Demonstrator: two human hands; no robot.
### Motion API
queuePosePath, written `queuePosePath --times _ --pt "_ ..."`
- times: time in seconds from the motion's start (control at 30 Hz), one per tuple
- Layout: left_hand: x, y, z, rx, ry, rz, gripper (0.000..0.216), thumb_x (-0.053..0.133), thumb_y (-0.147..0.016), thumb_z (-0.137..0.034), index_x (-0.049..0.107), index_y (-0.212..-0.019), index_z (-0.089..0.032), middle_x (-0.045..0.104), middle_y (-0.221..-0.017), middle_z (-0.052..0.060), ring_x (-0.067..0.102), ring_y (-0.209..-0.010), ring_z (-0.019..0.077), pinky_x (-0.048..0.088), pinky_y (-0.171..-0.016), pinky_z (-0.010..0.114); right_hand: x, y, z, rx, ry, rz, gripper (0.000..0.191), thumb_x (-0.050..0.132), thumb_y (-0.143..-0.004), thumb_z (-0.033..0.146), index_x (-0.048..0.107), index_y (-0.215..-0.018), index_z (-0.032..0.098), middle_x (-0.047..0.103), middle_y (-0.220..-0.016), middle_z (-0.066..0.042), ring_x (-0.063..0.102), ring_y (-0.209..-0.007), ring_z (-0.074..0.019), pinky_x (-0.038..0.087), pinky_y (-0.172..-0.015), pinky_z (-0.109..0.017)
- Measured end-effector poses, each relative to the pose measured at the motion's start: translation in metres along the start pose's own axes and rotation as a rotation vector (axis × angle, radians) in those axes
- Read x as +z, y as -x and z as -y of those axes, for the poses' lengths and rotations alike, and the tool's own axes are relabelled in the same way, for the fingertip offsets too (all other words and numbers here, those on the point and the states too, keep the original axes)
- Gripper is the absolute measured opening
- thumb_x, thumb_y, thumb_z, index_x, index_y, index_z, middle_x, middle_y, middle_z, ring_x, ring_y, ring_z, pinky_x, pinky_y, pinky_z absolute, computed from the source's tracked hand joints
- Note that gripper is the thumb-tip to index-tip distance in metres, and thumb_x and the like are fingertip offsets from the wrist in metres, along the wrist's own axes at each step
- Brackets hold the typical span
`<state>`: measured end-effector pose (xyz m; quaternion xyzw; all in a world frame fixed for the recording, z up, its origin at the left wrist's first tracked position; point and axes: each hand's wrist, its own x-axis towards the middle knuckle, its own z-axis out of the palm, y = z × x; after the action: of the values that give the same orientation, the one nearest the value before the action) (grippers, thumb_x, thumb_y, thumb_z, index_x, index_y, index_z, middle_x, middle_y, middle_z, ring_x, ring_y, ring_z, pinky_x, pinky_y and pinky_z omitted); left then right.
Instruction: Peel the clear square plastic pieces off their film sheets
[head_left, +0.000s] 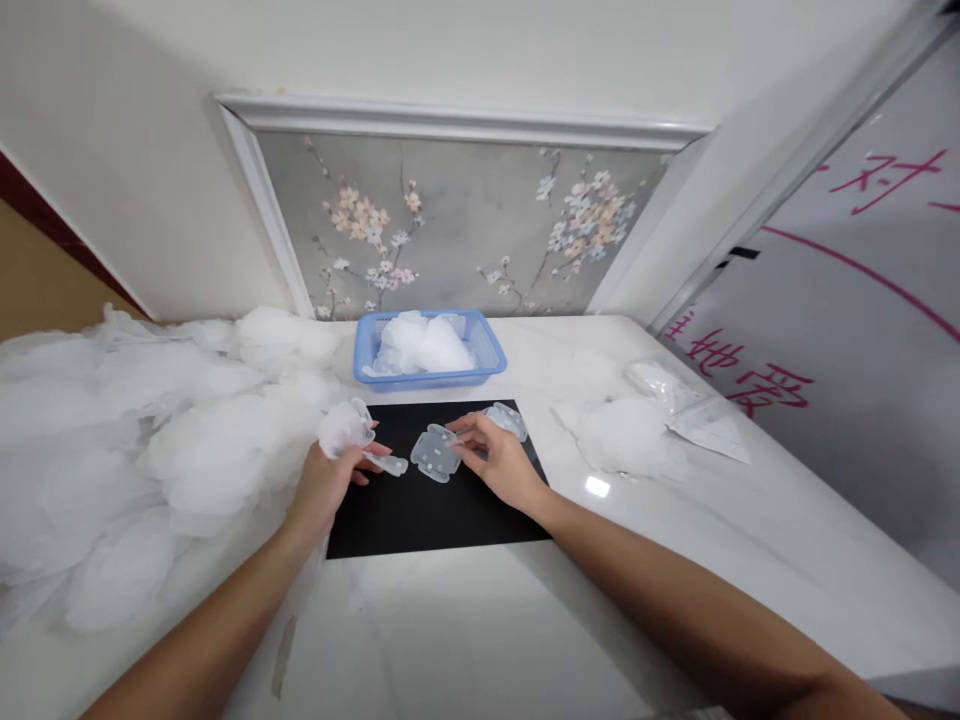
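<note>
My left hand [346, 472] is closed round a small bunch of frosted, translucent plastic pieces [343, 430] at the left edge of the black mat [442, 525]. One narrow, pale piece [390, 464] sticks out past its fingertips to the right. Over the mat's middle, my right hand [495, 460] pinches the right edge of a flat, cross-shaped translucent plastic piece [436, 453] with rounded flaps and small light marks. Behind the right hand, another translucent piece [508, 420] lies at the mat's upper right corner, partly hidden by the fingers.
A blue plastic basket [431, 381] with white translucent pieces in it stands behind the mat. Large heaps of similar pieces [217, 450] cover the left of the white marble table [435, 640]. More pieces [626, 435] and a clear bag [697, 410] lie at right.
</note>
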<state>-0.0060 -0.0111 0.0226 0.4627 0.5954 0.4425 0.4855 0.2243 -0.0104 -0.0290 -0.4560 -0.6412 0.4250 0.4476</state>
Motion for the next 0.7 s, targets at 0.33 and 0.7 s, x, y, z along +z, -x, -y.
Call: queuePosePath --times 0.33,0.7 --pt "0.001 -0.008 0.004 0.015 0.283 -0.029 0.023 0.071 -0.057 -0.028 0.071 -0.077 -0.016 0.073 -0.086 0.006 0.066 -0.096 0.0273 0.054 -0.068 0.030 -0.002 0.000 0.008 -0.073 0.126 -0.023 0.013 0.048 -0.086 0.024 0.060 -0.091 0.022 0.065 -0.084 -0.003 0.061 -0.076 -0.0175 0.048 -0.070 -0.033" --pt "0.002 -0.011 0.010 -0.110 0.478 0.049 0.034 0.076 -0.058 -0.006 0.067 -0.089 -0.013 0.076 -0.087 0.008 0.071 -0.091 0.0259 0.058 -0.085 0.038 -0.001 -0.001 -0.006 -0.029 -0.113 0.023 0.010 0.052 -0.085 0.023 0.055 -0.094 0.022 0.067 -0.094 -0.004 0.067 -0.082 -0.0181 0.054 -0.074 -0.034"
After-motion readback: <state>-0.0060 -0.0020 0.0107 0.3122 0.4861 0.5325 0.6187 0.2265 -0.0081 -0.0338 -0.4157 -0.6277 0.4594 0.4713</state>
